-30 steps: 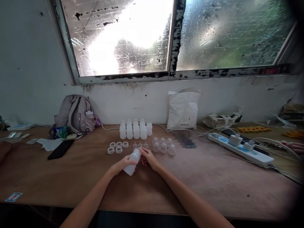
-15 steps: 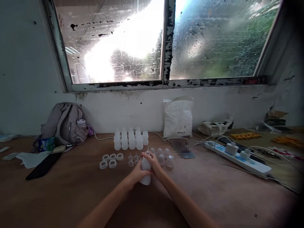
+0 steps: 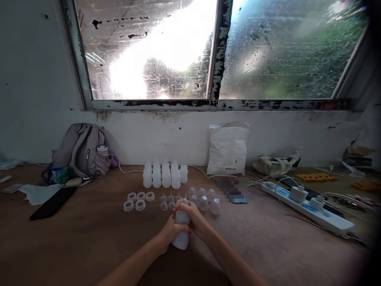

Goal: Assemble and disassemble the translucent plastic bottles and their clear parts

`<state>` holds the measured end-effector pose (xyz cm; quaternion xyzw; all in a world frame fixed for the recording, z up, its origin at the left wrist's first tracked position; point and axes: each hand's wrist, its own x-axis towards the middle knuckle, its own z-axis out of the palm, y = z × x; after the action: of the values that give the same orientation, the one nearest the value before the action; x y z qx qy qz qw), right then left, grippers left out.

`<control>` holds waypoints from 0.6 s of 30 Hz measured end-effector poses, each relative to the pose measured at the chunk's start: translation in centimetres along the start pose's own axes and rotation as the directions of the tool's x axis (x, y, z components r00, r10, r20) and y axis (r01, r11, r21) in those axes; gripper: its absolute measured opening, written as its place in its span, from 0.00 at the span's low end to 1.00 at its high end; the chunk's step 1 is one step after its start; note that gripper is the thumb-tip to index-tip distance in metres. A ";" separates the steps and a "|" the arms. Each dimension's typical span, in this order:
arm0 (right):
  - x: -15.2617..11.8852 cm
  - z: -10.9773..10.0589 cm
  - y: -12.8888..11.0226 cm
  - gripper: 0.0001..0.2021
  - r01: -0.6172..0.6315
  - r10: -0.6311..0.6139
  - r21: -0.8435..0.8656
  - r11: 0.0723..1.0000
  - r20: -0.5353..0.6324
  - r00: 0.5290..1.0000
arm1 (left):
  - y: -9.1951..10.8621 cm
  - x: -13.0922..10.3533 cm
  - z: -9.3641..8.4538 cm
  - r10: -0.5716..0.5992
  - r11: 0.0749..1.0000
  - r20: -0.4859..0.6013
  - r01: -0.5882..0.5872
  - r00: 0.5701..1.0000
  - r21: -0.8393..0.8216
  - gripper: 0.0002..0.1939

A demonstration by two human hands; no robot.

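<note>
A frosted white baby bottle (image 3: 181,240) is held slightly tilted over the table, a clear teat pointing up from its top. My left hand (image 3: 170,233) is wrapped round the bottle's body. Around its neck close the fingers of my right hand (image 3: 193,216); any collar there is covered by them. Just beyond lie several clear teats (image 3: 163,205), partly hidden by my hands. Several pale screw rings (image 3: 140,205) lie to their left, and several clear caps (image 3: 214,207) stand to their right. Further back are rows of frosted bottles (image 3: 166,178).
At the back left a grey backpack (image 3: 80,151) leans on the wall, a black flat case (image 3: 52,204) before it. A white plastic bag (image 3: 228,149) stands behind the caps. A white power strip (image 3: 308,206) with plugs and cables crosses the right side.
Both hands have come down and nearer to me with the bottle. My right hand's grip at the bottle's neck has shifted slightly. The camera view has also moved a little.
</note>
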<state>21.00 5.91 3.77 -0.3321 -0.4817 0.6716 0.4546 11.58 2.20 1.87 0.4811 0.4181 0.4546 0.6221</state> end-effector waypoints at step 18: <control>-2.0 0.8 -1.6 0.06 0.036 -0.046 0.062 0.997 0.169 0.985 | 0.5 -1.9 -0.5 -0.142 0.961 0.216 0.187 0.966 -0.205 0.10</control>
<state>21.49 3.95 5.60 -0.2498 -0.5055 0.7020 0.4352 10.57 0.53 2.40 0.4147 0.3388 0.3947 0.7466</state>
